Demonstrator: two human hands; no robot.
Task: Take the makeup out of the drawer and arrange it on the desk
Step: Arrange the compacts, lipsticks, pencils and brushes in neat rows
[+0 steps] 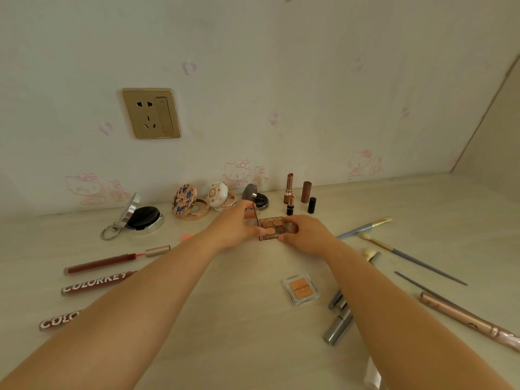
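**Palette held open mid-worktop**

The worktop [239, 319] meets the wall behind the compacts; bare surface lies between the forearms. The eyeshadow palette [271, 228] sits at centre. The left hand [235, 226] pinches its raised clear lid; the right hand [305, 235] grips its right edge.

Both my forearms reached forward; left hand [235, 228] fingers [244, 205] pinched, right hand [305, 235] fingers curled, gripping.
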